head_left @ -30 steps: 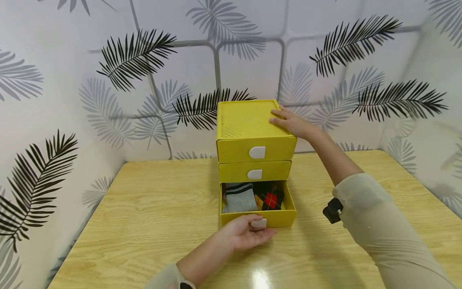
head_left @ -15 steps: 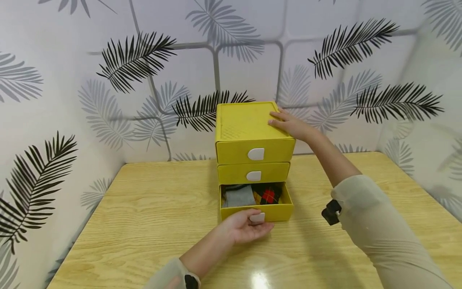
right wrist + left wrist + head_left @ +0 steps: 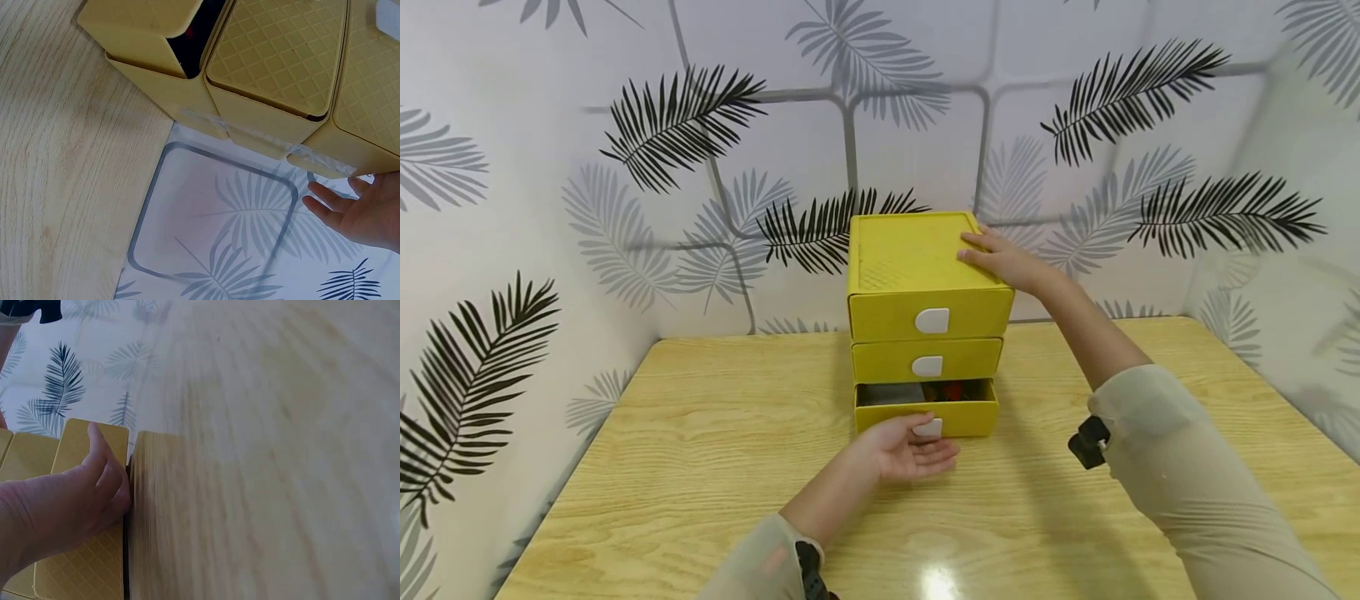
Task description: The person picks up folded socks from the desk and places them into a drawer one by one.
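A yellow three-drawer storage box [image 3: 917,250] stands against the back wall, its bottom drawer [image 3: 970,419] pulled partly out. Inside that drawer lie a folded grey cloth [image 3: 889,394] and a dark cloth with red [image 3: 953,390], both mostly hidden. My left hand [image 3: 901,450] is at the drawer's front by the white tab handle [image 3: 928,427], thumb near its top and fingers extended below. In the left wrist view the left hand [image 3: 69,506] lies against the drawer's textured front. My right hand [image 3: 1006,260] rests on the box's top right edge, fingers extended.
The two upper drawers [image 3: 977,357] are closed. A wooden table [image 3: 722,433] extends around the box. Leaf-patterned wall covering [image 3: 790,142] rises directly behind it. Clear tape [image 3: 269,140] runs along the box's side in the right wrist view.
The bottom drawer has slid inward, covering more of the folded cloths. My left hand has moved toward the box with it, its fingers now straighter. The right hand has stayed on top.
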Tool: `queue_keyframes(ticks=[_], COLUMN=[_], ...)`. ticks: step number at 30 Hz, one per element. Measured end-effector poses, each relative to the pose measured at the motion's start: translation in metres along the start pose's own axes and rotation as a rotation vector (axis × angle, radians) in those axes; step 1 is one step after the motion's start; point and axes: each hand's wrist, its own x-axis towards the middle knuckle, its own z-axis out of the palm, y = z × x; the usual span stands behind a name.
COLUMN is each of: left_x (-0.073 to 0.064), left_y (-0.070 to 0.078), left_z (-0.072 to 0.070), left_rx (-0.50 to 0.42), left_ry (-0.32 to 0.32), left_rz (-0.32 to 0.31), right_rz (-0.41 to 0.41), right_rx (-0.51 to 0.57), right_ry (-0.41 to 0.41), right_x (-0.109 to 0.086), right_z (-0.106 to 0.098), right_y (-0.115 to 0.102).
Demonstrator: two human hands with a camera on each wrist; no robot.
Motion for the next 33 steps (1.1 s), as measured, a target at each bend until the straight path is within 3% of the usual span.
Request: queue_keyframes(ticks=[10, 22, 26, 33], left_x=[0.015, 0.022, 0.024, 0.015], left_y=[0.014, 0.023, 0.021, 0.009], left_z=[0.001, -0.003, -0.005, -0.017], left_rx=[0.013, 0.029, 0.123, 0.402], left_ry=[0.029, 0.064, 0.074, 0.047], left_rz=[0.024, 0.062, 0.087, 0.114], right_rz=[-0.002, -0.016, -0.015, -0.007], right_rx=[0.007, 0.011, 0.008, -0.011], right_ry=[0.001, -0.004, -0.006, -0.010], right_x=[0.000, 0.005, 0.005, -0.002], right_z=[-0.001, 0.002, 0.002, 0.005], right_y=[-0.001, -0.004, -0.003, 0.003])
